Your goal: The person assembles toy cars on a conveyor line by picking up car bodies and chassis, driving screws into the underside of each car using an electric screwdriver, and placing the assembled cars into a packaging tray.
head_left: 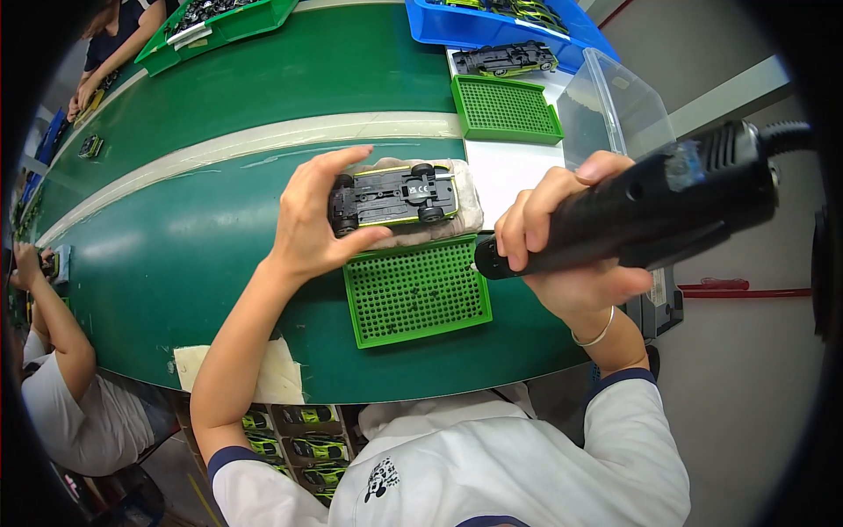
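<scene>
An upside-down toy car (386, 200) with a black underside and yellow-green edges rests on a whitish cloth pad (471, 200). My left hand (303, 215) grips its left end, with thumb and forefinger on either side. In my right hand (571, 294) is a thick black electric screwdriver (659, 206), tilted so its tip points left. That tip is over the right edge of a green perforated tray (430, 336), below the car. A few small dark screws (413, 303) seem to lie in the tray; whether the tip carries one I cannot tell.
Another green perforated tray (509, 110) and an upturned toy car (505, 59) lie at the back right, near a blue bin (430, 26) and clear plastic box (615, 105). A green bin (219, 33) stands far left. Co-workers sit leftward; a box of cars (303, 443) is below the table edge.
</scene>
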A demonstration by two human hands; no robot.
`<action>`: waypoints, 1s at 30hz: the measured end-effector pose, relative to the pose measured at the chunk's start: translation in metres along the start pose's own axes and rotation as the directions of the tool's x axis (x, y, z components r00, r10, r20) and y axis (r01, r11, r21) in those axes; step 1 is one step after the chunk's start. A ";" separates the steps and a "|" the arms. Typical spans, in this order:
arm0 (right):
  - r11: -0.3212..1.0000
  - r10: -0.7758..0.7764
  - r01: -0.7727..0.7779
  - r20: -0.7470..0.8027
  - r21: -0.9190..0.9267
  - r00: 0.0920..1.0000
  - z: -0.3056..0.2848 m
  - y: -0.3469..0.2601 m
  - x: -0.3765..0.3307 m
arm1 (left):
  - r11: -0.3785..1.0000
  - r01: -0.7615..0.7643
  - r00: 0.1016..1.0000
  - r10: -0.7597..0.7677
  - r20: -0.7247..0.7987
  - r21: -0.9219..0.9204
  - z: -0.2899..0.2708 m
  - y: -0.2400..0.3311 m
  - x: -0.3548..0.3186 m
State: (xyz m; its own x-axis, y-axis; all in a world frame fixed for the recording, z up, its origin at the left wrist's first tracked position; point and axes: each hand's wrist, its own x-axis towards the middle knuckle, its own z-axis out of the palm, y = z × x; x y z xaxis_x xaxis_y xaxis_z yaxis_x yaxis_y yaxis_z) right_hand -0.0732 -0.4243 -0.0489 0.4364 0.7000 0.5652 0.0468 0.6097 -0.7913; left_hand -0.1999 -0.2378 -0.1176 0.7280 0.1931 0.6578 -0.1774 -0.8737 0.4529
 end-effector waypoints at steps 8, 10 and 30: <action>0.982 0.156 -0.152 0.034 -0.111 0.987 -0.001 0.008 -0.005 | 0.799 0.345 0.918 -0.396 0.000 -0.493 -0.004 -0.028 -0.007; 0.978 0.175 -0.169 0.037 -0.125 0.984 -0.001 0.009 -0.005 | 0.793 0.343 0.917 -0.398 -0.001 -0.504 -0.003 -0.030 -0.006; 0.997 0.051 -0.036 0.257 -0.062 0.965 -0.009 0.008 -0.010 | 0.635 0.458 0.889 -0.314 0.333 -0.622 -0.024 -0.024 -0.018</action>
State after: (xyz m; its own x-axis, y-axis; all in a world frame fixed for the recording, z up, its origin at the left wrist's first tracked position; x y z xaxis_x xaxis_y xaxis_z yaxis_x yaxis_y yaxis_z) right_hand -0.0690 -0.4294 -0.0628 0.1922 0.8020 0.5655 0.0870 0.5600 -0.8239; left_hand -0.2247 -0.2097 -0.1251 0.9237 0.2971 0.2420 -0.1915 -0.1892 0.9631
